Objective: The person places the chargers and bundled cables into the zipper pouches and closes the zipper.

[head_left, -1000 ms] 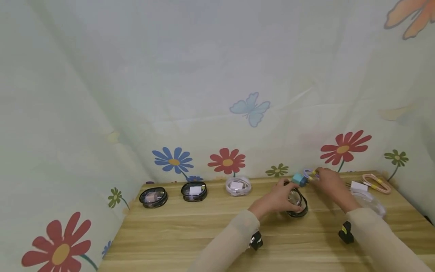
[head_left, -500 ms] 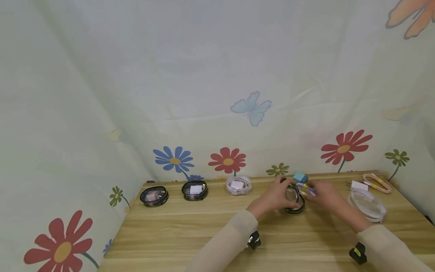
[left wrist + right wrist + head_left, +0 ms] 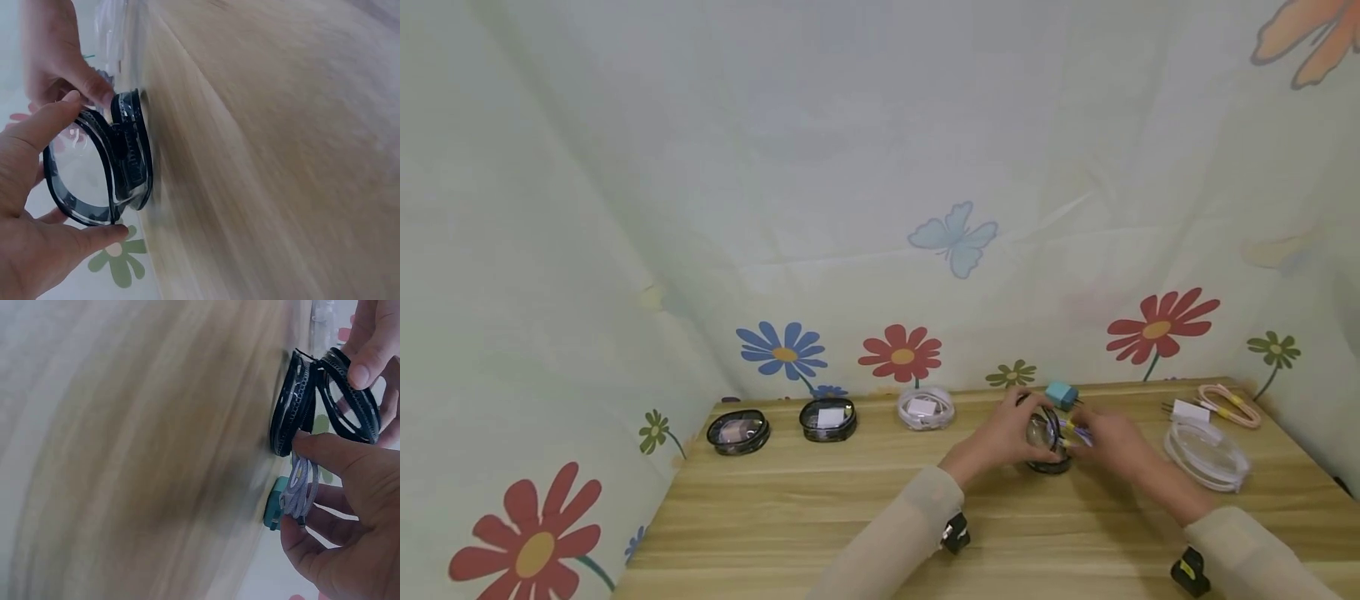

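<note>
My left hand point(image 3: 996, 433) grips the raised lid of a small clear oval zip case point(image 3: 294, 403) with black trim. The case stands unzipped on the wooden table, its lower half resting on the wood in the left wrist view. A coiled purple cable point(image 3: 300, 494) with a yellow tie is pinched between the thumb and fingers of my right hand point(image 3: 1116, 442), right at the mouth of the case. Just behind, a turquoise charger plug point(image 3: 1062, 394) lies on the table with its prongs toward the right. The inside of the lower half is mostly hidden.
Along the back left are two black-trimmed clear cases point(image 3: 737, 432) and a white-trimmed case point(image 3: 927, 409), each with things inside. At the right lie another white-trimmed case point(image 3: 1208, 457), a white charger plug point(image 3: 1191, 411) and a pink coiled cable point(image 3: 1232, 406). A printed cloth hangs behind.
My right hand has brought the purple cable from beside the turquoise plug leftward and nearer, to the case. The left hand has tilted the lid up and shifted the case slightly left.
</note>
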A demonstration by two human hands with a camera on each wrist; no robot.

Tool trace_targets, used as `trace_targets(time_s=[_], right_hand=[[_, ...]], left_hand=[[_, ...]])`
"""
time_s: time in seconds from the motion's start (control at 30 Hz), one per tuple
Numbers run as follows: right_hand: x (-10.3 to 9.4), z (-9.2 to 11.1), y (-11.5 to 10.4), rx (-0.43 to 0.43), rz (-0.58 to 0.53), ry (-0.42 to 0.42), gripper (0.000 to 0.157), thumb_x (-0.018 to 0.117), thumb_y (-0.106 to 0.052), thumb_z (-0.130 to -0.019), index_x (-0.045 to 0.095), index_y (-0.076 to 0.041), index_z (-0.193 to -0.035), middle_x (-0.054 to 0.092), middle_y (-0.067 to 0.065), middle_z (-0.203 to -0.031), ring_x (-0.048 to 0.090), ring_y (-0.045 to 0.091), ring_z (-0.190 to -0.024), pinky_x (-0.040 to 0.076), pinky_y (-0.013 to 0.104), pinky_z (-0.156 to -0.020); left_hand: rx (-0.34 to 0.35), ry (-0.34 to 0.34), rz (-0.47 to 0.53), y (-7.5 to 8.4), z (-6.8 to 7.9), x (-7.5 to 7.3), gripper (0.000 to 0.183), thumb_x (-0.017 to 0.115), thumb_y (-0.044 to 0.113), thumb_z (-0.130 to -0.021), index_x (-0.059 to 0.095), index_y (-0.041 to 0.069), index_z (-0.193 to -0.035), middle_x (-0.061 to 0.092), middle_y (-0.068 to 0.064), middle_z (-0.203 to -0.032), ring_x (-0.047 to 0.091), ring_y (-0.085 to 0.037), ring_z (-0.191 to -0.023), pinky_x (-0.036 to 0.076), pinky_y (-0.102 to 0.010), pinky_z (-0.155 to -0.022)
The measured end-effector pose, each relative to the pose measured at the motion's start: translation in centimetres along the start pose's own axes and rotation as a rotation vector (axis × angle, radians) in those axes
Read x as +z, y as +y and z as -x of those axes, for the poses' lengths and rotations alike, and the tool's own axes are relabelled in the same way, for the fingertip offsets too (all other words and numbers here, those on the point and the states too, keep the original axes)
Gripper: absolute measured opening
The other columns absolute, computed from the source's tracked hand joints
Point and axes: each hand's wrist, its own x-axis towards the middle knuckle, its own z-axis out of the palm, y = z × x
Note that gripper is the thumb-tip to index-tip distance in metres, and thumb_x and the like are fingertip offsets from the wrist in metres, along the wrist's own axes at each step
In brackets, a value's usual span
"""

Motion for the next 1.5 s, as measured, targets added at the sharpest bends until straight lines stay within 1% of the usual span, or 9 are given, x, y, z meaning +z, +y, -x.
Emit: trace_targets(time_s=[0.3, 0.57, 0.8, 0.93, 1.03, 1.17, 1.3, 1.43, 1.5], right_hand=[[0.2, 0.4, -0.6, 0.023, -0.005, 0.021, 0.041, 0.093, -0.014, -0.069, 0.069, 0.005, -0.097, 0.068, 0.013, -0.084, 0.067, 0.028, -0.074, 0.056, 0.044, -0.066], [-0.8, -0.5, -2.4, 0.060, -0.053, -0.077, 0.036, 0.087, -0.017, -0.077, 0.071, 0.003, -0.102, 0.074, 0.016, -0.092, 0.071, 0.031, -0.082, 0.059, 0.045, -0.070], [-0.9, -1.3, -3.3, 0.003, -0.073, -0.182, 0.022, 0.085, -0.012, -0.075, 0.068, -0.005, -0.087, 0.069, 0.004, -0.078, 0.057, 0.013, -0.069, 0.045, 0.029, -0.059], [-0.7, -1.6, -3.4, -0.022, -0.045, -0.169, 0.033, 0.088, -0.014, -0.073, 0.071, 0.001, -0.097, 0.073, 0.010, -0.081, 0.068, 0.023, -0.073, 0.054, 0.035, -0.062], [-0.6, -2.0, -3.5, -0.057, -0.008, -0.135, 0.049, 0.091, -0.018, -0.072, 0.071, 0.006, -0.111, 0.074, 0.014, -0.081, 0.072, 0.032, -0.077, 0.059, 0.042, -0.067], [-0.6, -2.5, -3.5, -0.038, 0.004, -0.147, 0.054, 0.090, -0.017, -0.075, 0.070, 0.007, -0.119, 0.073, 0.013, -0.077, 0.071, 0.032, -0.074, 0.060, 0.041, -0.067], [-0.8, -2.7, -3.5, 0.017, -0.029, -0.196, 0.040, 0.087, -0.015, -0.078, 0.073, 0.006, -0.109, 0.072, 0.009, -0.072, 0.070, 0.028, -0.071, 0.058, 0.038, -0.064], [-0.8, -2.8, -3.5, 0.062, -0.060, -0.242, 0.017, 0.081, -0.013, -0.083, 0.073, 0.001, -0.089, 0.069, 0.006, -0.068, 0.067, 0.021, -0.067, 0.054, 0.034, -0.061], [-0.9, -3.0, -3.4, 0.091, -0.074, -0.274, 0.015, 0.079, -0.015, -0.086, 0.071, -0.002, -0.083, 0.068, 0.004, -0.067, 0.065, 0.018, -0.066, 0.053, 0.033, -0.061]], left_hand=[[0.020, -0.001, 0.033, -0.6, 0.6, -0.4, 0.076, 0.088, 0.040, -0.080, 0.044, 0.026, -0.140, 0.031, -0.011, -0.159, 0.046, -0.023, -0.144, 0.048, -0.032, -0.112], [0.063, -0.022, 0.016, -0.7, 0.6, -0.1, 0.072, 0.084, 0.040, -0.084, 0.046, 0.023, -0.142, 0.028, -0.011, -0.161, 0.046, -0.023, -0.144, 0.050, -0.029, -0.108], [0.079, -0.024, 0.024, -0.6, 0.8, -0.2, 0.073, 0.085, 0.037, -0.084, 0.046, 0.023, -0.143, 0.027, -0.014, -0.163, 0.042, -0.025, -0.148, 0.048, -0.031, -0.113], [0.091, -0.016, 0.042, -0.8, 0.8, 0.0, 0.072, 0.087, 0.037, -0.082, 0.047, 0.023, -0.140, 0.029, -0.012, -0.161, 0.044, -0.023, -0.146, 0.047, -0.029, -0.113], [0.104, -0.008, 0.069, -1.0, 0.9, 0.0, 0.072, 0.087, 0.037, -0.082, 0.047, 0.023, -0.139, 0.031, -0.010, -0.159, 0.045, -0.022, -0.144, 0.047, -0.029, -0.113], [0.131, -0.004, 0.086, -1.0, 0.9, -0.1, 0.072, 0.088, 0.036, -0.082, 0.047, 0.023, -0.139, 0.033, -0.008, -0.156, 0.045, -0.020, -0.142, 0.046, -0.029, -0.113], [0.148, -0.006, 0.086, -0.9, 0.8, -0.1, 0.072, 0.088, 0.035, -0.081, 0.047, 0.022, -0.138, 0.034, -0.009, -0.154, 0.046, -0.018, -0.139, 0.046, -0.027, -0.112], [0.149, 0.001, 0.086, -1.0, 0.7, 0.2, 0.073, 0.089, 0.035, -0.080, 0.047, 0.020, -0.138, 0.034, -0.009, -0.152, 0.047, -0.017, -0.137, 0.046, -0.026, -0.112], [0.146, 0.007, 0.088, -1.1, 0.6, 0.2, 0.073, 0.089, 0.035, -0.080, 0.047, 0.019, -0.137, 0.035, -0.009, -0.151, 0.047, -0.017, -0.136, 0.045, -0.025, -0.112]])
